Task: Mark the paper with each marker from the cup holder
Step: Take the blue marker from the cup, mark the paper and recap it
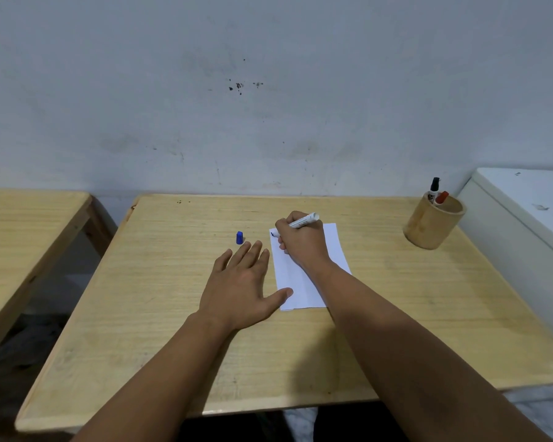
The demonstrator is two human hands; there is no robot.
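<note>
— On the paper [307,275], what are you seeing your hands doing?

— I am seeing my right hand [302,242] lying on the sheet's far half, fingers clenched around the blue marker [301,222]. Its tip is touching the paper at the far left corner, where a small blue mark is showing, and its white barrel is angling up and to the right past my knuckles.

— And the other hand?

— My left hand [240,287] is resting flat and released on the wooden table [160,298] just left of the paper, fingers spread, grasping nothing. Only the thumb is reaching onto the sheet, pressing near its closer left edge.

— Where is the cap?

— The blue cap [239,238] is standing upright on the table just left of the paper's far corner, a little beyond my left fingertips (not touching them, as far as I can tell).

— And the remaining markers?

— They are sitting in the cup holder [433,222], well to the right of the paper near the table's far right corner. The black marker [434,186] is poking up tallest, and the red marker [441,197] is leaning just beside it.
</note>
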